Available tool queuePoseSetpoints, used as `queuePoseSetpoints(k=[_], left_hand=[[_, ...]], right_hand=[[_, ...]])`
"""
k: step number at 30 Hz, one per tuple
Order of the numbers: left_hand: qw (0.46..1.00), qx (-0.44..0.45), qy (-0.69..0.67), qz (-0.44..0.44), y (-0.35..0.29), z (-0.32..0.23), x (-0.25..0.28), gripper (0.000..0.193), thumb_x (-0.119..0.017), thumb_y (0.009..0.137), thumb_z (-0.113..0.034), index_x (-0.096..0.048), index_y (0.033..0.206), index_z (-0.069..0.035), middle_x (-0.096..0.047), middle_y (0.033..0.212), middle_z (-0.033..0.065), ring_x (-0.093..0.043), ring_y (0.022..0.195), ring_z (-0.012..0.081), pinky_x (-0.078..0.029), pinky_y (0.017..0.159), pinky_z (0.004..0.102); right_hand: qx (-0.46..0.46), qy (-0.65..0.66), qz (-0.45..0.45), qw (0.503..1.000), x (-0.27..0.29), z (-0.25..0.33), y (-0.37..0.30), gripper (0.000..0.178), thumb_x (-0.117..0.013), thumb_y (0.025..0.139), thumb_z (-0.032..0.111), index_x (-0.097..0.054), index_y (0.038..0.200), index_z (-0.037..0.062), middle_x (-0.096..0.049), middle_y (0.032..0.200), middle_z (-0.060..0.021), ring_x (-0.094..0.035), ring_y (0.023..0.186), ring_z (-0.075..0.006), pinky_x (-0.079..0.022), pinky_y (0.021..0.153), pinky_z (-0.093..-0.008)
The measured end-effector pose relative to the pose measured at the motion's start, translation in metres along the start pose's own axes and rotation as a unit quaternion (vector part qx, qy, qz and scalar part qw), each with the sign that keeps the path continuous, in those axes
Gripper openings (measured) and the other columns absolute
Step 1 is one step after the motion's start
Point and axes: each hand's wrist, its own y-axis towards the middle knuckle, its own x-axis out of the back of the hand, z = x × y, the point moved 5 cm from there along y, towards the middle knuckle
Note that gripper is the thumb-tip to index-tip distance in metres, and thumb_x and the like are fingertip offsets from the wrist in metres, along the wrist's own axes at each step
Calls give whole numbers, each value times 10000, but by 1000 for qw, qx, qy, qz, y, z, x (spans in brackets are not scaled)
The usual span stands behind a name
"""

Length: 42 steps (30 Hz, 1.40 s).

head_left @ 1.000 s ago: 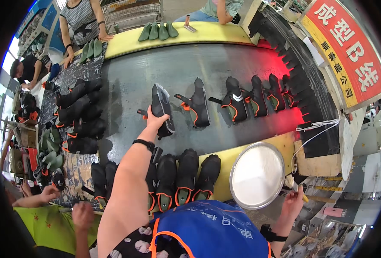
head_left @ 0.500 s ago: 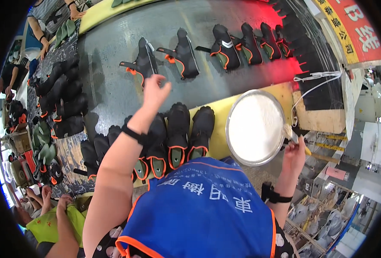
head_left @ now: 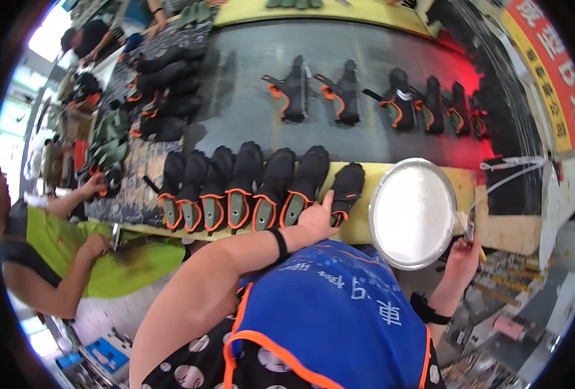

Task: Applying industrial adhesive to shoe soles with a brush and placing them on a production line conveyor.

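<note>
My left hand (head_left: 318,219) is at the heel of a black shoe (head_left: 348,186) with orange trim, its fingers closed around the opening. That shoe is the rightmost of a row of black shoes (head_left: 245,170), slightly apart from the others and tilted. The shoes' openings face me and show green inside. At my right, my right hand (head_left: 462,259) is closed on a brush (head_left: 470,232) with a yellowish handle; its pale bristles are at the rim of a round metal basin (head_left: 375,241). White liquid (head_left: 412,211) fills the basin.
Beyond the row, a grey conveyor surface (head_left: 242,123) carries several black shoe uppers (head_left: 349,97), with red light at its right end. More dark shoes (head_left: 170,91) lie on a side table at left. A co-worker in a green apron (head_left: 131,259) is close on my left. A white cord (head_left: 511,162) hangs at right.
My left hand has come back from the uppers on the conveyor to the rightmost shoe. My right hand keeps the brush by the basin's rim. The view has turned left.
</note>
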Motion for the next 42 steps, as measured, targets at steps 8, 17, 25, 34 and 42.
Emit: queuePoseSetpoints(k=[8, 17, 25, 34, 42], left_hand=[[961, 9, -273, -41, -3, 29, 21, 1052, -910, 671, -383, -319, 1443, 20, -632, 1145, 205, -647, 1083, 321, -512, 954, 388], [834, -24, -546, -70, -104, 150, 111, 729, -836, 823, -135, -446, 1426, -16, -617, 1145, 57, -605, 1055, 155, -502, 944, 312], [864, 166, -256, -401, -137, 189, 100, 826, -784, 847, -145, -327, 1531, -66, -625, 1108, 144, -655, 990, 252, -548, 851, 377], [939, 249, -10, -237, -111, 141, 93, 1255, -841, 636, -474, -106, 1613, -191, -465, 1267, 351, -627, 1019, 496, -541, 901, 502], [839, -56, -533, -92, -98, 109, 127, 899, -657, 721, 1, -302, 1547, -21, -556, 1361, 161, -606, 1175, 249, -489, 1002, 363]], right_hand=[[-11, -43, 46, 998, 5, 14, 16, 186, -624, 1017, 237, -616, 973, 56, -595, 802, 2, -516, 694, -75, -470, 598, -212], [-30, -9, 29, 999, -21, -12, 25, 204, -640, 1005, 239, -603, 1054, 45, -576, 828, 24, -503, 708, -59, -442, 614, -205], [-34, -17, 62, 997, -61, -27, 20, 184, -615, 1015, 224, -586, 1013, 42, -550, 795, 14, -493, 687, -66, -442, 626, -202], [-9, -84, 2, 996, -54, -53, -2, 138, -662, 979, 183, -609, 949, 58, -598, 794, 4, -536, 663, -77, -448, 606, -226], [216, -560, 46, 799, -1, -73, 10, 221, -785, 853, 187, -716, 936, -7, -718, 767, -132, -711, 717, -208, -537, 665, -321]])
